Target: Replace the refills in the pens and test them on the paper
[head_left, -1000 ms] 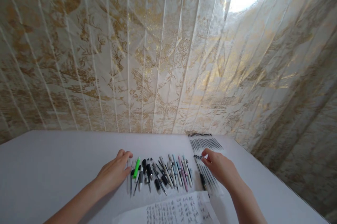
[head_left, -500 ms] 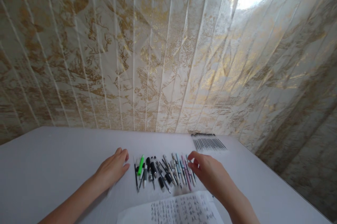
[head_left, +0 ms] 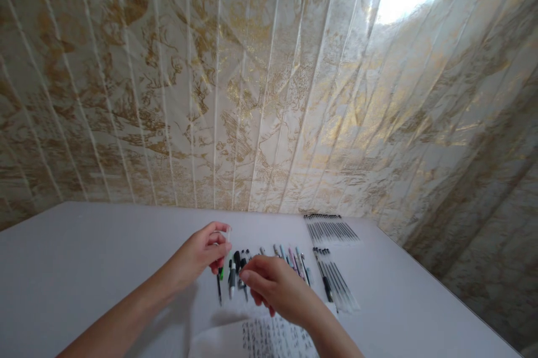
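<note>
My left hand (head_left: 210,249) is closed in a pinch on a clear slim tube (head_left: 228,235), held upright above the left end of a row of pens (head_left: 232,279). A green highlighter (head_left: 221,274) lies partly hidden under those fingers. My right hand (head_left: 279,286) hovers over the middle of the row, thumb and fingertips pressed together; whatever they hold, if anything, cannot be made out. Behind it stick out the ends of pink and blue pens (head_left: 299,260). The rest of the row is covered by the hand.
To the right lies a group of clear pens with black caps (head_left: 334,277). Behind it is a neat row of thin black refills (head_left: 330,229). A sheet of handwritten paper (head_left: 218,341) lies at the front of the white table (head_left: 420,302). A patterned curtain (head_left: 252,94) hangs behind.
My right hand has moved left from the row's right end, uncovering the clear pens there. My left hand has come right and up and now grips the clear tube.
</note>
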Demonstrator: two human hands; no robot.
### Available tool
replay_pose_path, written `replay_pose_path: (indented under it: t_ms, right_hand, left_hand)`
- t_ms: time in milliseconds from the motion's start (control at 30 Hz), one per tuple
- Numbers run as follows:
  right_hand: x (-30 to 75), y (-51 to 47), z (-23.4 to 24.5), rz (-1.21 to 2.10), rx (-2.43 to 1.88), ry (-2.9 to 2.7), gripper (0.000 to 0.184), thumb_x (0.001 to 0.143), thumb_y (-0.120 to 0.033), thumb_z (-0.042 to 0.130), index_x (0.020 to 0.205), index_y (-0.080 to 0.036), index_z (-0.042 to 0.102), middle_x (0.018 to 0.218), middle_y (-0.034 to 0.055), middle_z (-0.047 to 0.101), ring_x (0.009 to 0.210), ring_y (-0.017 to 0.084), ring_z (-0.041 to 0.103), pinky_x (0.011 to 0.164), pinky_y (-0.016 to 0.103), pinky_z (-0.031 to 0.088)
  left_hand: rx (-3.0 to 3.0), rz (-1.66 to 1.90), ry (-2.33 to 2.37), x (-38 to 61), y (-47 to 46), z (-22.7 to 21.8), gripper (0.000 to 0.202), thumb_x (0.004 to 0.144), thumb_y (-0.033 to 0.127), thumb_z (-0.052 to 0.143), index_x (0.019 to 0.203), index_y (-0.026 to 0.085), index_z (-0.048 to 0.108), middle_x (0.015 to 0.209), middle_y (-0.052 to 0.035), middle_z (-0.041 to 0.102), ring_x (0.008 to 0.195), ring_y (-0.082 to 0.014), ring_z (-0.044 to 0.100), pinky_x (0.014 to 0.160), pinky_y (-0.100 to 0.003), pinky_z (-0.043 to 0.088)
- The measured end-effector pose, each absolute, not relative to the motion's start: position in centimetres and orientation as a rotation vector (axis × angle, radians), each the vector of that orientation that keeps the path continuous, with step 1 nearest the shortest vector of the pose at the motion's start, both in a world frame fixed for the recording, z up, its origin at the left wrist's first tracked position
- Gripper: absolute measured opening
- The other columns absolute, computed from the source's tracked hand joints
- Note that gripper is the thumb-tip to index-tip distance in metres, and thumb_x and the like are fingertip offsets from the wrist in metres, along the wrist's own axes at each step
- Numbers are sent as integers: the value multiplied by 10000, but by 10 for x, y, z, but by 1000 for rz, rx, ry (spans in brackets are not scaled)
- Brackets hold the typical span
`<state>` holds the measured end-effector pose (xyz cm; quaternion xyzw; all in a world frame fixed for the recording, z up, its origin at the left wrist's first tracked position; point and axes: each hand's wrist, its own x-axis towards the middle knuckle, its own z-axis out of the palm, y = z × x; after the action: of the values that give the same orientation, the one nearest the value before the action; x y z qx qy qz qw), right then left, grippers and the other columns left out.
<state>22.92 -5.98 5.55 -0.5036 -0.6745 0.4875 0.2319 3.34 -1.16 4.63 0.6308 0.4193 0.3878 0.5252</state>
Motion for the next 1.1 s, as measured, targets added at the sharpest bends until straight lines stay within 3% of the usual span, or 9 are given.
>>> replay_pose_path:
  t_ms: [100,233,333,467,900,1100]
  right_hand:
    - [207,-51,49,1373,-1285,-1820,196,822,-327,530,714,-165,545,547,-51,474,412,36,347,415,161,276]
    - [201,-42,55,1354,-1305,-1799,187,805,-271,529,652,-164,509,518,-58,457,419,39,339,433,172,266]
    - [213,-41,66,1296,-1318,-1778,213,823,-301,511,657,-171,483,504,-67,424,417,42,315,424,176,243]
    - [236,-43,78,1282,-1325,-1770,230,831,-356,510,694,-172,493,513,-71,410,433,49,305,424,178,235]
    - [252,-50,82,1105,-1499,-2045,219,831,-337,501,674,-184,498,596,-38,524,475,65,387,449,184,275]
    - [247,-53,83,975,-1544,-2164,190,774,-282,544,615,-178,528,580,-30,532,519,78,428,480,184,287]
  left_hand:
    - [1473,988,951,41,-19,56,375,771,400,571,1035,195,401,678,65,486,562,-116,525,525,-252,426]
    - [1607,993,1047,27,-3,43,306,843,432,441,1017,181,453,779,-2,532,663,-158,551,545,-275,442]
    - [1966,890,1223,10,13,23,196,825,270,437,970,190,543,907,-43,552,837,-195,540,721,-325,456]
    - [2336,636,1240,-3,17,7,303,733,99,448,956,231,606,1029,-44,555,1015,-214,477,917,-349,370]
    - [2307,226,1239,-44,25,21,158,592,115,551,653,216,655,896,-24,589,940,-219,497,844,-297,380]
    - [1805,235,1091,-61,9,56,117,663,177,555,688,183,669,619,53,628,635,-137,551,609,-183,386]
